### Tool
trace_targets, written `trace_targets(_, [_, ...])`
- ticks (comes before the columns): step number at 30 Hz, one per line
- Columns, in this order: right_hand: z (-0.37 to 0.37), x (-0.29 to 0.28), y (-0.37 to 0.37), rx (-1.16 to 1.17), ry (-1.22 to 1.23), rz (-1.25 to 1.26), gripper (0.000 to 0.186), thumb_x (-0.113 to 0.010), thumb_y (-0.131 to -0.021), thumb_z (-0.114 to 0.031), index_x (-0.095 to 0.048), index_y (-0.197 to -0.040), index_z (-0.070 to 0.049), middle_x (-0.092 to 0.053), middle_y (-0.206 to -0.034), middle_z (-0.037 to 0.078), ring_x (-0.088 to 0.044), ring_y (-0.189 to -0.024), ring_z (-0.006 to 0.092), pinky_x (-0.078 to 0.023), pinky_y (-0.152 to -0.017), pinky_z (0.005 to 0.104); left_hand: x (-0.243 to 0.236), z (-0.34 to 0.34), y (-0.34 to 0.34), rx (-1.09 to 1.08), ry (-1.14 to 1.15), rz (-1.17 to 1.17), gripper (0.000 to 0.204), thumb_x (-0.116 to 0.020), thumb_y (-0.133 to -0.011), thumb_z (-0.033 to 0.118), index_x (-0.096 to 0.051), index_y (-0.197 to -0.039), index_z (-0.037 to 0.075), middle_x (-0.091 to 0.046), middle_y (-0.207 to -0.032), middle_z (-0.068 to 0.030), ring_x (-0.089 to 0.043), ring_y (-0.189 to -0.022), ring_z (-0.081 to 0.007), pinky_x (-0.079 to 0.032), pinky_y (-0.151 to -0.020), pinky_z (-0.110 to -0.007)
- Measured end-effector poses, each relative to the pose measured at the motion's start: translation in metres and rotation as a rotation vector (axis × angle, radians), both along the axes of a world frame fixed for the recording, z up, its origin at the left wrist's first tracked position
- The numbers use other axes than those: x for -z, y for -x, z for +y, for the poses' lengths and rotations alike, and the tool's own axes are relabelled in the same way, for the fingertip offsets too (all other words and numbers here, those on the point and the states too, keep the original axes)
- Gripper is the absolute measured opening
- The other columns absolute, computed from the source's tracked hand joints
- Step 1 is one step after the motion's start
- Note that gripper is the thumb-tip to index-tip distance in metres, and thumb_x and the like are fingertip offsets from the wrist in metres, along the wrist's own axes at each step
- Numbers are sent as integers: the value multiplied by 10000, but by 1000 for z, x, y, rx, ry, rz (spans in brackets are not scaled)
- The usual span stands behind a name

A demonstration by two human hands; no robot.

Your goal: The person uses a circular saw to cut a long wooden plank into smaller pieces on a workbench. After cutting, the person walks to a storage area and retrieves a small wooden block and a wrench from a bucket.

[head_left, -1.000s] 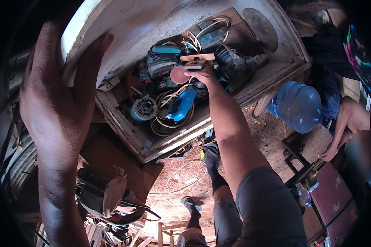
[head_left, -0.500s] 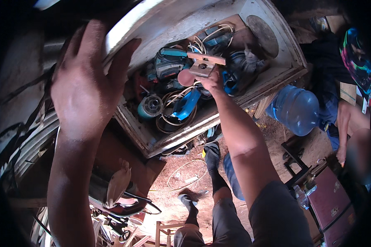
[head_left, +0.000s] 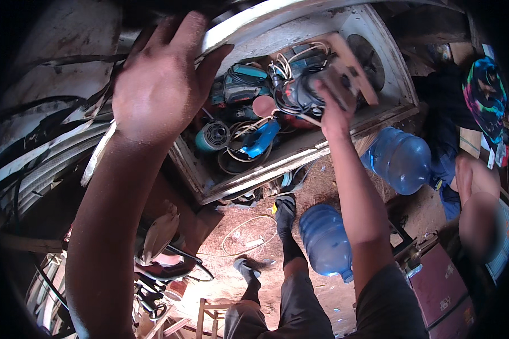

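My left hand [head_left: 158, 79] is closed on the raised white edge of the box lid [head_left: 237, 25], with the thumb on the inner side. Inside the worn wooden box [head_left: 266, 183], my right hand [head_left: 336, 116] grips a grey and red power tool [head_left: 305, 93] with a dark cord bunched around it; motion blurs its shape. A flat wooden piece [head_left: 356, 70] with dark holes stands just beyond this hand. Left of the tool lie a teal power tool [head_left: 246, 85], a round reddish disc [head_left: 263, 105], a blue object [head_left: 261, 139] and a teal cylindrical tool [head_left: 214, 135].
Two large blue water bottles [head_left: 398, 161] [head_left: 325, 240] are on the right, by the box and near my leg. Another person's arm [head_left: 464, 175] shows at far right, near a dark red case [head_left: 444, 282]. Hoses and cables [head_left: 45, 152] crowd the left.
My right hand has let go of the small wooden block piece and moved right, now holding the power tool. The view has shifted, and my left hand still holds the lid.
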State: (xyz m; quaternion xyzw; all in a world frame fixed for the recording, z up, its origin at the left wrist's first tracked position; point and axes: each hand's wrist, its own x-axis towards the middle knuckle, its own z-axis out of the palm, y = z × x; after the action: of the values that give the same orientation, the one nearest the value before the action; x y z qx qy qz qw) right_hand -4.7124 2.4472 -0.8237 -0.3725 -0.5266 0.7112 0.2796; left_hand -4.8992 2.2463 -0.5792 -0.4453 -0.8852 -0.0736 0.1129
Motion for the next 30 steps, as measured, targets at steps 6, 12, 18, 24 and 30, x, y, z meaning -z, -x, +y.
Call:
trace_targets(6, [-4,-61,-56,403,601,270,545,-725,-906,-94,-548,-1420,-49,-615,-1382,110,-587,-1309,271,-461,-1144,439,3,4,-2,1,46,62,407,-758,-903,367,-622,-1185,106,-692,-1129,-136,-688,-1018,-382,-582,-813,-488])
trace_targets(12, [-49,-128,-149,385,693,248,495,-470,-1023,-245,-471,-1495,-96,-567,-1453,126,-571,-1347,269,-429,-1184,486,1,-1,-5,9,35,7,407,-736,-910,377,-618,-1199,115,-691,-1143,-141,-687,-1037,-376,-588,-820,-485])
trace_targets(18, [-107,-161,-273,-203,588,207,739,-761,-856,-303,-459,-1488,-68,-570,-1434,110,-599,-1269,273,-481,-1110,482,3,-7,-25,4,29,7,416,-748,-877,338,-603,-1200,118,-679,-1100,-135,-691,-1022,-363,-597,-792,-482])
trace_targets(24, [-175,-217,-365,-221,936,-96,852,-868,-736,-165,-453,-1472,-58,-575,-1367,128,-599,-1235,294,-513,-1057,462,25,-13,-64,4,-5,-32,400,-718,-894,319,-587,-1207,108,-653,-1129,-126,-685,-1022,-341,-600,-798,-457])
trace_targets(30, [-215,-253,-451,-109,1083,-103,690,-791,-767,-70,-511,-1390,29,-632,-1271,159,-654,-1140,274,-565,-963,421,42,-10,-124,-8,114,-285,709,-724,-876,331,-433,-1468,73,-537,-1398,-202,-567,-1252,-388,-501,-1035,-478])
